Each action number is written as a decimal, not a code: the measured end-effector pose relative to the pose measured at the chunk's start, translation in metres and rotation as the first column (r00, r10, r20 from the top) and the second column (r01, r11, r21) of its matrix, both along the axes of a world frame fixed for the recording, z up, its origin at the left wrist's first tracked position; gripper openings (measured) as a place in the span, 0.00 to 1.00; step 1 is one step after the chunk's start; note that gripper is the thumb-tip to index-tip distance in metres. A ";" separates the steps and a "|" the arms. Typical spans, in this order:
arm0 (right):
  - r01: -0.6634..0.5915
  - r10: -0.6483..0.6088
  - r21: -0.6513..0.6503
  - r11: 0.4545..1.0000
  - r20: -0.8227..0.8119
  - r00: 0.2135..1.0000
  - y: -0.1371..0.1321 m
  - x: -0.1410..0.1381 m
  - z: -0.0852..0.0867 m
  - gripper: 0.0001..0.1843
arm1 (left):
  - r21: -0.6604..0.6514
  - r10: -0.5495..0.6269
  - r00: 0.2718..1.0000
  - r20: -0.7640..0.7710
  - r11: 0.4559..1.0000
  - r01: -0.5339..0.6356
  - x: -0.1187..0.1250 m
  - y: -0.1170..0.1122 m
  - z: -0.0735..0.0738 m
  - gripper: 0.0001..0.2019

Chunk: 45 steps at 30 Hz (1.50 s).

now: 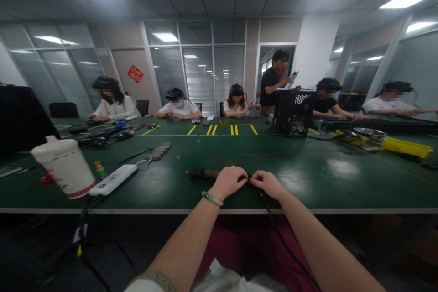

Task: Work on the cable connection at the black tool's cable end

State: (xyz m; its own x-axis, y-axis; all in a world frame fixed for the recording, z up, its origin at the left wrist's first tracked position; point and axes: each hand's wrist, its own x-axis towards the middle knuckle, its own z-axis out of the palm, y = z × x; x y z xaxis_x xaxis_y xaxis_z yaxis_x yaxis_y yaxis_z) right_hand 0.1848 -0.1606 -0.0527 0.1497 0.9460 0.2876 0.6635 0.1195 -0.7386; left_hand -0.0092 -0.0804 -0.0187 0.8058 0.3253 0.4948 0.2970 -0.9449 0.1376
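Observation:
A dark, slim electric screwdriver (196,173) lies on the green table, its metal tip pointing left. My left hand (231,181) is closed over its rear end, fingers bent around the dark body. Close beside it, my right hand (266,183) pinches a small dark piece at the tool's cable end; the fingers hide most of it. A black cable (273,221) runs from under my right hand over the table edge and down past my lap. Whether the cable is joined to the screwdriver cannot be made out.
At left stand a white lidded cup (65,169), a small green bottle (100,169) and a white power strip (114,179). A black computer case (294,112) stands farther back, with a yellow object (407,147) at right. Several people sit across the table (219,153); one stands.

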 end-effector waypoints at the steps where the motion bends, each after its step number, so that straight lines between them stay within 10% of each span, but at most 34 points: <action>1: -0.001 0.001 0.000 1.000 0.000 1.000 0.000 0.000 0.000 0.12 | 0.005 0.002 1.000 0.002 1.000 -0.002 0.000 0.000 0.000 0.06; 45: -0.011 0.011 -0.023 1.000 -0.019 1.000 0.001 0.001 -0.001 0.11 | 0.014 -0.037 0.999 0.021 0.999 0.037 0.000 0.002 -0.002 0.05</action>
State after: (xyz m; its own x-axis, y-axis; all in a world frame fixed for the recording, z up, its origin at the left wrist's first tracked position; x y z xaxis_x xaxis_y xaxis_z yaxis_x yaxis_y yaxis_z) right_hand 0.1861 -0.1598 -0.0536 0.1442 0.9540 0.2628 0.6484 0.1096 -0.7534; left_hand -0.0092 -0.0783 -0.0210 0.8062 0.2889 0.5163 0.2592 -0.9569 0.1307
